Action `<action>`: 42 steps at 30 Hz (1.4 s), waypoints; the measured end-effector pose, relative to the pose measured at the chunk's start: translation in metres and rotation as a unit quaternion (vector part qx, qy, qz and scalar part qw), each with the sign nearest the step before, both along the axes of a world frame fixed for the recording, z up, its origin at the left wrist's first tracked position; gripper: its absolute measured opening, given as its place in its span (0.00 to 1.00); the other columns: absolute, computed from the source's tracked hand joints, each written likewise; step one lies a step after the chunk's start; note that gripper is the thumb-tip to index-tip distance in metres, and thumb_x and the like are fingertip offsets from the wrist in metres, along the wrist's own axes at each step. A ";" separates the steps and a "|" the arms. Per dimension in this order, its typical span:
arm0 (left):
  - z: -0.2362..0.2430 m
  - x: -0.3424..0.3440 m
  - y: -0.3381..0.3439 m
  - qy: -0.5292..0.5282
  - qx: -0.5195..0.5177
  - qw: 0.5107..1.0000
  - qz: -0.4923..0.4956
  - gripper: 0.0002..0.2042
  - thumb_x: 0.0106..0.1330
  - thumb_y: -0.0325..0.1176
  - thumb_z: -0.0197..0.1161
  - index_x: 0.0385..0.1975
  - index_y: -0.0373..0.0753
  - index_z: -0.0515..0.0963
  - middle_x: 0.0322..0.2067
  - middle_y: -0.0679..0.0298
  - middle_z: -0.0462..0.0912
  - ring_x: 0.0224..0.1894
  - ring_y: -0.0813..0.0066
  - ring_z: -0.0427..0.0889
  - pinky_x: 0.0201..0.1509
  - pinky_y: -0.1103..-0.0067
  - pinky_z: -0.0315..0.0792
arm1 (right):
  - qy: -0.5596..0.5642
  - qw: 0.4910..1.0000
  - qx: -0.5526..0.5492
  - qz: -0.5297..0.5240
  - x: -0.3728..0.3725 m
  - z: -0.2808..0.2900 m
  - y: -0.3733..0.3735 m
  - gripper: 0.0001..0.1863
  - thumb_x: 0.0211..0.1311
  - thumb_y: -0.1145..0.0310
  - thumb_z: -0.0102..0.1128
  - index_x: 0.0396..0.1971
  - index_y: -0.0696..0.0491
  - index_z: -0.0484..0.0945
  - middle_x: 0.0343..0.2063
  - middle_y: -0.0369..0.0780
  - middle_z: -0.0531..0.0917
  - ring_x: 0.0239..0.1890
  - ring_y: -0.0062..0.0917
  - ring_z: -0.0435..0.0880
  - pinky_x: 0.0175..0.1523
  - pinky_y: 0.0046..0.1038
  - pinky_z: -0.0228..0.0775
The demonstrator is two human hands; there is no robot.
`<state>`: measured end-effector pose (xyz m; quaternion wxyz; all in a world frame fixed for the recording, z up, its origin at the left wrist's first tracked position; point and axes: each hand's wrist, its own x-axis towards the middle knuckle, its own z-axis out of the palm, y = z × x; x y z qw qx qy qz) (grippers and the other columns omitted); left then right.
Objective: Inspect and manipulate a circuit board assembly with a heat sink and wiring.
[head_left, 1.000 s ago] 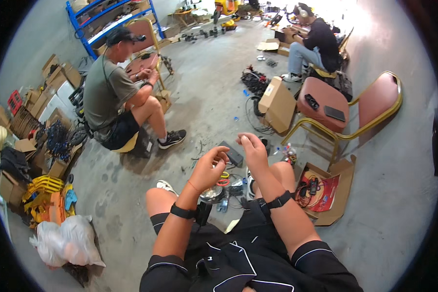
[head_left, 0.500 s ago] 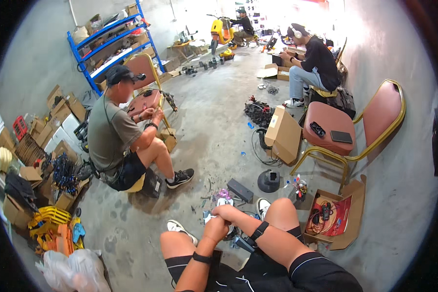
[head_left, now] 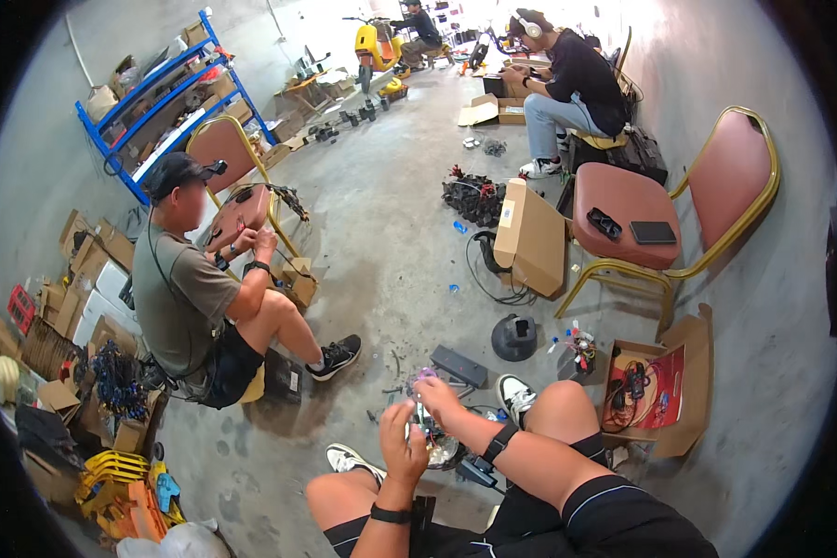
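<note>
My left hand [head_left: 402, 445] is raised between my knees, fingers apart and pointing up. My right hand [head_left: 440, 402] is just to its upper right, fingers curled by a purple item [head_left: 426, 373]; whether it grips anything is hidden. Beneath both hands lies a cluster of small parts [head_left: 446, 451], partly covered by them, with a black device [head_left: 477, 472] at its right. Beyond them on the floor lie a dark grey rectangular box [head_left: 458, 365], a black domed piece [head_left: 513, 338] and a bunch of small coloured items [head_left: 578, 349].
A seated co-worker [head_left: 181, 298] is at left, another [head_left: 577, 93] ahead right, a third [head_left: 418, 28] by a yellow scooter [head_left: 372, 46]. Around are chairs [head_left: 623, 214], cardboard boxes [head_left: 530, 232], an open box with cables [head_left: 651, 391], blue shelving [head_left: 158, 112] and piled parts [head_left: 112, 484].
My hands came together half a second ago and are now separated again, left fingers spread, right hand higher. The head view has shifted, showing more of the far room than one second ago.
</note>
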<state>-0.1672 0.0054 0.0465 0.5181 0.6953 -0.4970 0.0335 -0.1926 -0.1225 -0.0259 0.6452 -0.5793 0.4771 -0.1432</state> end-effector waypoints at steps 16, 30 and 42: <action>-0.159 0.064 0.007 0.560 0.106 0.803 0.177 0.23 0.78 0.45 0.43 0.59 0.33 0.73 0.53 0.52 0.79 0.56 0.58 0.77 0.62 0.67 0.68 | -0.231 0.939 -0.178 0.181 0.019 0.025 0.084 0.41 0.76 0.36 0.27 0.71 0.55 0.63 0.72 0.50 0.62 0.76 0.43 0.56 0.77 0.40 0.43; -0.083 -0.002 -0.021 0.561 0.236 0.789 0.089 0.19 0.70 0.43 0.57 0.49 0.34 0.79 0.43 0.55 0.86 0.43 0.65 0.84 0.45 0.69 0.76 | -0.053 0.981 -0.121 0.139 0.019 -0.021 0.021 0.30 0.68 0.44 0.52 0.52 0.56 0.81 0.49 0.52 0.83 0.56 0.46 0.80 0.60 0.38 0.70; -0.014 0.030 -0.040 0.025 0.031 0.996 -0.081 0.24 0.65 0.38 0.56 0.61 0.36 0.69 0.56 0.51 0.73 0.67 0.47 0.66 0.73 0.50 0.52 | -0.111 0.968 0.125 -0.188 -0.006 -0.071 -0.026 0.14 0.70 0.62 0.53 0.44 0.57 0.79 0.40 0.41 0.83 0.43 0.32 0.81 0.50 0.34 0.72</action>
